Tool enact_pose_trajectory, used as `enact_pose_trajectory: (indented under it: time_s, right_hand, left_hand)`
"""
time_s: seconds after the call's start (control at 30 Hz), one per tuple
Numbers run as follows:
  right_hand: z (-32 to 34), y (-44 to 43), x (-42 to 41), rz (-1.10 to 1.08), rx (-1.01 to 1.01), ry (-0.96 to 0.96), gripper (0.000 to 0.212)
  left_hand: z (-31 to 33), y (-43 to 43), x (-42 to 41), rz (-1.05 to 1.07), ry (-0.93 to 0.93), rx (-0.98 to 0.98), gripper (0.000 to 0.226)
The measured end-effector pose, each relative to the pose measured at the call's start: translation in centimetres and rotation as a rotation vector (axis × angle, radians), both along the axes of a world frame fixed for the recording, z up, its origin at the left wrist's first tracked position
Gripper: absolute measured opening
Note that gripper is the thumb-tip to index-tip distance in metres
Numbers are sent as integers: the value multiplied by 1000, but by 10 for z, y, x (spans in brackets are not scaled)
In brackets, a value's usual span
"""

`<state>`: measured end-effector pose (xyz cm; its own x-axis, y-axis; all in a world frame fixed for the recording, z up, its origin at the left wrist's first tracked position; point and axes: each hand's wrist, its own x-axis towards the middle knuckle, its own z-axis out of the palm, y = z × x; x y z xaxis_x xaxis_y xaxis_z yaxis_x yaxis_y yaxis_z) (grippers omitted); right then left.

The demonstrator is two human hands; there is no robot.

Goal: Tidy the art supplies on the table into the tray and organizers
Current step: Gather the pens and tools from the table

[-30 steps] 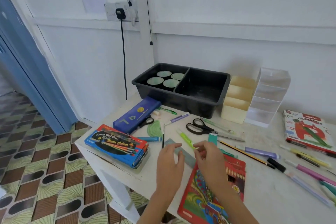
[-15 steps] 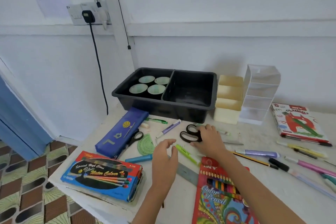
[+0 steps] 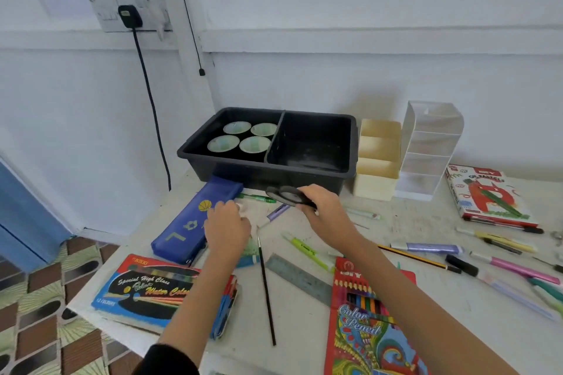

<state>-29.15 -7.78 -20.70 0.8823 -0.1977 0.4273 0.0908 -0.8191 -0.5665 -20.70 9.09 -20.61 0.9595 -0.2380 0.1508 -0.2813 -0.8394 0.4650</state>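
Black scissors (image 3: 284, 193) in right hand (image 3: 323, 207), just before the dark tray (image 3: 259, 174)

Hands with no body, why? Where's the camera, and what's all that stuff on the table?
The camera sits on the person's head, looking down, so you see only their arms and hands. The right hand holds black scissors in front of the black tray, which has four little cups in its left part. The left hand is by a blue pencil case; whether it holds anything, I can't tell. On the table lie pens, a ruler, a paintbrush and boxes of colours.
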Motion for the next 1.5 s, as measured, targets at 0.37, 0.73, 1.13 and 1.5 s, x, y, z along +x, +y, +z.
enact_pose_trajectory:
  time_s: [0.37,0.73,1.13,1.5]
  right_hand:
    - [12,32,27,53,80,10,25]
    - [53,-6,5,-170,280,-175,27]
    - [155,-118,-21,-430,350,-357,37]
    - [171,-191,10,-521,208,-354,34]
  left_hand:
    - [-17,8,25,-73,-66,483,24]
    - [41,-34,-18,-401,-139,-495,16]
    - [118,-154,-16,-576,96,-1009,16]
    - [133,-250,7,-639,116,-1044,24]
